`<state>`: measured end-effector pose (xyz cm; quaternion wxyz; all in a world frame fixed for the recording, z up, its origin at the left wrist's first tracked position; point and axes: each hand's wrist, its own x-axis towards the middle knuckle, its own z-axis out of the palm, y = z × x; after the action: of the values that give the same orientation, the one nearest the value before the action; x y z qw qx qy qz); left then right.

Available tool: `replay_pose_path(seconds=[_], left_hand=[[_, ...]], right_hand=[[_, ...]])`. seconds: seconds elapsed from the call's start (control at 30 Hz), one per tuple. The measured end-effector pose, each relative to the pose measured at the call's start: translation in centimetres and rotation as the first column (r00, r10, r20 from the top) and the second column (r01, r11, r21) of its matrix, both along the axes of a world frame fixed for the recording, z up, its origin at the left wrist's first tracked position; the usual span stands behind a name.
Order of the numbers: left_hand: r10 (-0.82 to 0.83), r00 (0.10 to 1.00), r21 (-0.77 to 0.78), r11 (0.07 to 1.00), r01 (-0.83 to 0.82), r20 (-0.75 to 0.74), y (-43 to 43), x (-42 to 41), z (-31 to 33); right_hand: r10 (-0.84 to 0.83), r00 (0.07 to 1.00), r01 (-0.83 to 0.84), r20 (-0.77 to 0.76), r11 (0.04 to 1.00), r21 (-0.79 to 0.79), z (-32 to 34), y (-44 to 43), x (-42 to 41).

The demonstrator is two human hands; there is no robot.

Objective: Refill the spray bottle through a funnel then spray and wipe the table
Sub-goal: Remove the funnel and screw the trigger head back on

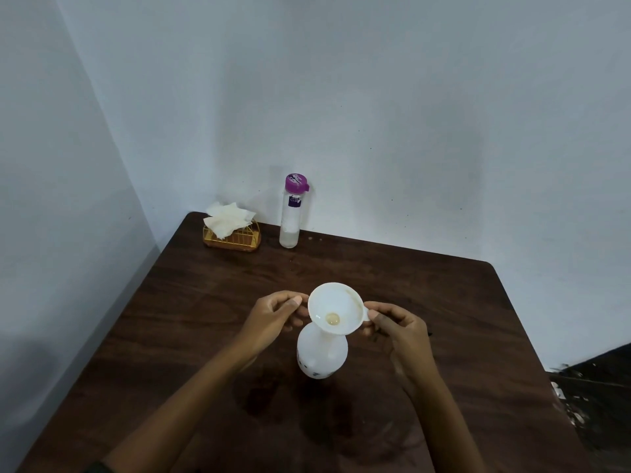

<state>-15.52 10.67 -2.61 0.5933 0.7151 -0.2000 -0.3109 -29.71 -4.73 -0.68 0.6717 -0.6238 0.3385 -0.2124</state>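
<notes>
Spray bottle [322, 360] has the funnel [336, 307] in its neck, left hand [273, 315] and right hand [399, 324] pinching its rim. I'd seat it dead straight before fetching that purple-capped bottle [291, 216].

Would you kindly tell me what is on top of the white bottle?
A white funnel sits on the bottle, the left hand and right hand pinching its rim. Its bowl hides the bottle's mouth and the funnel's spout.
</notes>
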Motion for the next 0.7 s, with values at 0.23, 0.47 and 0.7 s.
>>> replay_pose_path(seconds=[0.23,0.47,0.7], left_hand=[[-0.004,1.0,-0.031,1.0,0.004,0.012,-0.2,0.0,0.5],[-0.003,0.999,-0.085,0.996,0.006,0.036,-0.2,0.6,2.4],[-0.036,0.995,-0.035,0.999,0.04,0.095,-0.5,1.2,3.6]], right_hand=[[0.006,1.0,-0.006,-0.02,1.0,-0.002,0.0,0.0,0.2],[0.054,0.995,-0.061,0.087,0.995,0.078,2.0,-0.5,0.7],[0.037,0.997,-0.042,0.069,0.997,0.061,1.9,-0.7,1.0]])
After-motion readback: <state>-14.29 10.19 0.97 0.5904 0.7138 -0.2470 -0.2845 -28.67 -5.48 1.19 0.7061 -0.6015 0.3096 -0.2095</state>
